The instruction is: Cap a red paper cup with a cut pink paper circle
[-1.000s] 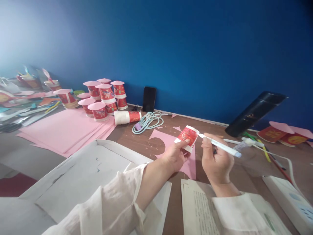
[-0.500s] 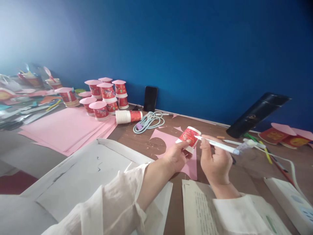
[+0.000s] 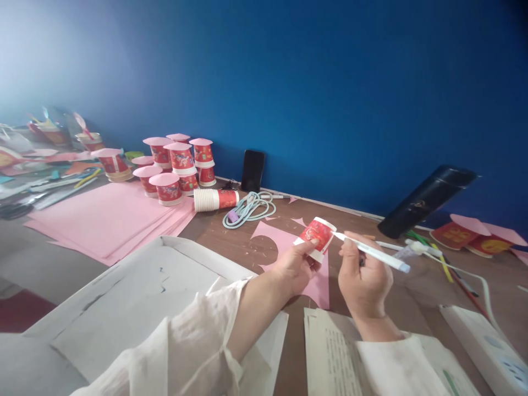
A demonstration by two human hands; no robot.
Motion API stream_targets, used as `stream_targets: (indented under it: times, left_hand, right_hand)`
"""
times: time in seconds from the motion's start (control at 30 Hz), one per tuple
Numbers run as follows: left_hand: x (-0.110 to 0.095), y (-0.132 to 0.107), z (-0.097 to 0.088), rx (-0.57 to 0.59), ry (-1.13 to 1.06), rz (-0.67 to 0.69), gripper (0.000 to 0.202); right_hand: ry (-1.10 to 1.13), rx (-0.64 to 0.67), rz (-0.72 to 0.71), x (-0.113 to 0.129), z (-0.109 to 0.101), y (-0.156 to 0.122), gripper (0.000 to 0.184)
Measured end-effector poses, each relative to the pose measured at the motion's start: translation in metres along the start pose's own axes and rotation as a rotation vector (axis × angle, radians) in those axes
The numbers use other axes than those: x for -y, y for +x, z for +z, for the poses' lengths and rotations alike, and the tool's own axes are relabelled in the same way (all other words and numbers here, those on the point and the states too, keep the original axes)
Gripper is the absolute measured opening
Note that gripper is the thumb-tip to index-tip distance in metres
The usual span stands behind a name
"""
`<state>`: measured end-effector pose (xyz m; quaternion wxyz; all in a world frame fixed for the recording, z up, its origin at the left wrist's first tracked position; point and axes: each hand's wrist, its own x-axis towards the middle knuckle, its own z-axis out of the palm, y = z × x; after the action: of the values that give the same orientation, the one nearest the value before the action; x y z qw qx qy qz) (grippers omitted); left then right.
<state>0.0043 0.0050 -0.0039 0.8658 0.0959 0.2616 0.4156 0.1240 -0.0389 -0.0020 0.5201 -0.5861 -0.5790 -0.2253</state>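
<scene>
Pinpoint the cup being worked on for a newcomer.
Below the blue wall, over the brown table, find the left hand. It grips a tilted red cup near a white pen. Unlike the pink-topped cups and nested cups lying sideways, it is held.

From here I see a loose, creased, off-white left sleeve [image 3: 193,344] at lower left, with a cloth strip and slack cuff; at lower right, a smoother white right sleeve [image 3: 400,363].

Left hand [image 3: 293,269] curled, far fingers [image 3: 315,265] hard to make out, right hand [image 3: 365,280] pinched
</scene>
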Motion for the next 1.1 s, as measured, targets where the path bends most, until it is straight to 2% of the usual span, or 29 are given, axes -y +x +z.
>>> stream_targets:
  times: [0.63, 0.8, 1.03, 1.1]
  left_hand:
    - [0.0011, 0.0003, -0.0005, 0.045, 0.053, 0.018, 0.031]
    - [0.0015, 0.0005, -0.0004, 0.083, 0.020, 0.008, 0.032]
    - [-0.0003, -0.0007, 0.0013, -0.010, -0.038, -0.022, 0.027]
    - [-0.0007, -0.0009, 0.0010, -0.002, -0.033, -0.024, 0.026]
  right_hand:
    - [-0.041, 0.000, -0.062, 0.0020, 0.0022, 0.0013, 0.020]
    - [-0.039, -0.029, -0.011, 0.0016, 0.0014, 0.0013, 0.022]
    - [-0.014, -0.074, 0.097, 0.0018, -0.0024, 0.0035, 0.026]
    - [-0.022, -0.071, 0.100, 0.0012, -0.0025, 0.0031, 0.026]
